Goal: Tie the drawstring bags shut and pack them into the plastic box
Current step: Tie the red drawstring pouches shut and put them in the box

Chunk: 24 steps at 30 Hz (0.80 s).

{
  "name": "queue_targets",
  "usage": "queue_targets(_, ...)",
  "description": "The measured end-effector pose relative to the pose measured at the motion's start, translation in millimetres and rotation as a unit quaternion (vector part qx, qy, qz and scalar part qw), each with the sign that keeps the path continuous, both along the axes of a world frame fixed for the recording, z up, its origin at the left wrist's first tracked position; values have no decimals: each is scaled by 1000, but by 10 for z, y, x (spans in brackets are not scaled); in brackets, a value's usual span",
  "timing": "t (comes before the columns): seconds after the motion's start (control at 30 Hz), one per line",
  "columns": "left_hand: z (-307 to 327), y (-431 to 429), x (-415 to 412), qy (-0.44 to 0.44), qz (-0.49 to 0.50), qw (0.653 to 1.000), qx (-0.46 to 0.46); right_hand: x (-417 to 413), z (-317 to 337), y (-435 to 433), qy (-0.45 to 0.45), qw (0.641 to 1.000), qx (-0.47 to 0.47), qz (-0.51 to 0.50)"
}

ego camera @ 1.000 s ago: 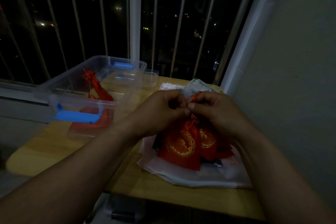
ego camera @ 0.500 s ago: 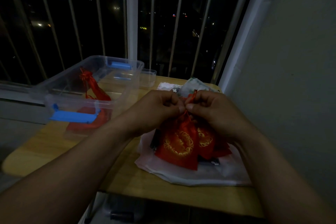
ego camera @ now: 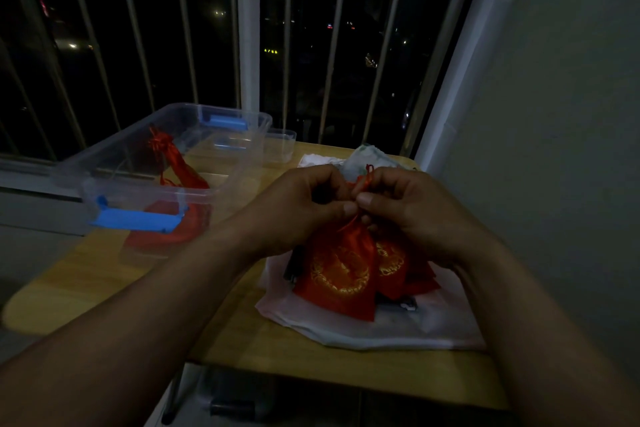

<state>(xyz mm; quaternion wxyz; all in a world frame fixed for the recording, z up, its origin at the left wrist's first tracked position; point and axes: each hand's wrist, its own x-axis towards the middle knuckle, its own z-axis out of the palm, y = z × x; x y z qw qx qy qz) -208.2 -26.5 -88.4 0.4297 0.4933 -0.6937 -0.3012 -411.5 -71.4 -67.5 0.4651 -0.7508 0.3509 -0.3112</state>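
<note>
A red drawstring bag [ego camera: 337,270] with gold embroidery hangs upright above the table, its neck gathered. My left hand [ego camera: 298,208] and my right hand [ego camera: 405,208] meet at that neck, and both pinch the red drawstring [ego camera: 363,182], whose loops stick up between the fingers. More red bags [ego camera: 398,267] lie behind it on a pale cloth [ego camera: 381,326]. At the left stands the clear plastic box [ego camera: 114,166] with blue latches; a tied red bag [ego camera: 173,163] lies inside it.
The wooden table [ego camera: 86,281] is small, its front edge close to me. A small clear tub [ego camera: 278,146] stands behind the box. White packaging [ego camera: 367,156] lies past my hands. Window bars rise behind the table; a wall closes the right side.
The hands stay together at the bag's neck with small finger movements on the drawstring. The view has shifted slightly; the bag hangs in the same place.
</note>
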Motion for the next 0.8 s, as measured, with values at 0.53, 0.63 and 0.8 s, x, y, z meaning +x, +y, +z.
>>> queue_targets(0.53, -27, -25, -6, -68, 18, 997, -24, 70, -37, 34, 76, 984, -149, -59)
queue_targets(0.63, -53, -43, -22, -75, 35, 996, -27, 136, -59, 75, 99, 970, -206, -78)
queue_targets(0.8, -83, -42, -100, -93, 67, 991, -65, 212, -76, 132, 107, 955, -266, -80)
